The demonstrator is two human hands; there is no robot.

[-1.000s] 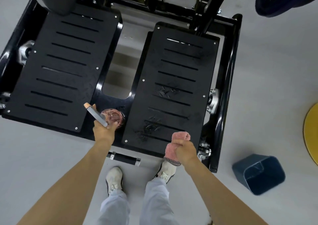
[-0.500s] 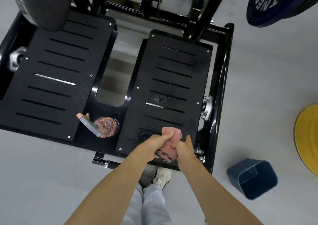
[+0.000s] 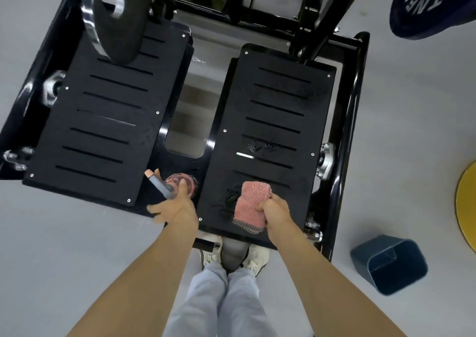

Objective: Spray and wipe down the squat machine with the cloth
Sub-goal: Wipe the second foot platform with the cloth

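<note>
The black squat machine (image 3: 108,120) has two slotted footplates; wet smears mark the right plate (image 3: 278,120). The pink cloth (image 3: 251,202) sits bunched on its near end, gripped by the right hand (image 3: 277,211). The pink spray bottle (image 3: 181,180) stands between the plates' near ends, nozzle pointing left, touched by the left hand (image 3: 177,208).

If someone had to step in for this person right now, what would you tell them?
Left hand: fingers spread, touching the spray bottle, which stands between the two footplates; no grip seen.
Right hand: grips the pink cloth, pressed on the near end of the right footplate.
Done: that footplate is sprayed; wet patches show.
To do: wipe it dry, then spray and wipe the left footplate, which shows no wet marks.
</note>
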